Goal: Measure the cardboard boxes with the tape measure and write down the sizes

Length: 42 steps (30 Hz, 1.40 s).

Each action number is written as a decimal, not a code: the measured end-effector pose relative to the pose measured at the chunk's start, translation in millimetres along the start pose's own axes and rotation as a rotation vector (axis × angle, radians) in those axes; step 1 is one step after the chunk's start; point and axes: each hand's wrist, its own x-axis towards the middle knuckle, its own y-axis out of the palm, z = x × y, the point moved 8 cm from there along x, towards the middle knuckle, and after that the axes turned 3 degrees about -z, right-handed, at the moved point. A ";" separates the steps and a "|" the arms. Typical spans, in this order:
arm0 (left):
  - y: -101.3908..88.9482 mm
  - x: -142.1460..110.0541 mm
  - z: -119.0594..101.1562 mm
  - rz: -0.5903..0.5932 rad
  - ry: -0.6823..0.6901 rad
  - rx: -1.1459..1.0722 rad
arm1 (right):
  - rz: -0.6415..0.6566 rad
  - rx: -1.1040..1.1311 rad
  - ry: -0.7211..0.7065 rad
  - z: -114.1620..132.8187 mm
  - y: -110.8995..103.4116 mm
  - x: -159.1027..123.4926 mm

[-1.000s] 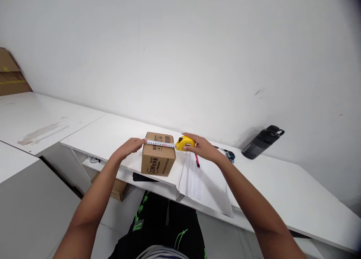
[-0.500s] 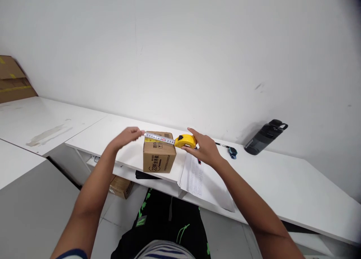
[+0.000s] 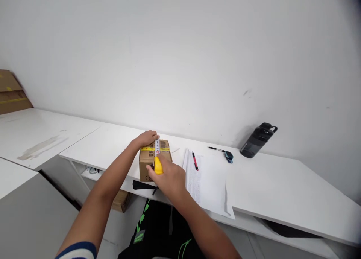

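Note:
A small brown cardboard box [image 3: 146, 165] with yellow tape across its top stands on the white desk. Its front is partly covered by my right hand [image 3: 172, 178], which is closed around a yellow tape measure [image 3: 158, 166] at the box's near edge. From the case a stretch of white blade [image 3: 157, 145] runs away from me over the box top. At the far edge my left hand [image 3: 147, 138] pinches the blade's end, its fingertips partly hidden.
Right of the box lie printed papers [image 3: 211, 183] with a red and black pen [image 3: 195, 161] on them. Behind are a black pen [image 3: 216, 149], a small dark blue item [image 3: 228, 157] and a dark bottle [image 3: 256, 140]. Larger cartons [image 3: 12, 93] stand far left; another box [image 3: 121, 201] sits below the desk.
The tape measure has turned from lying left to right across the box top to running front to back. My right hand came left and nearer; my left hand moved right to the far edge.

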 end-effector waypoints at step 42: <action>75.7 -129.4 56.8 -0.497 -0.322 -1.035 | 0.581 0.272 -0.488 20.7 91.7 105.3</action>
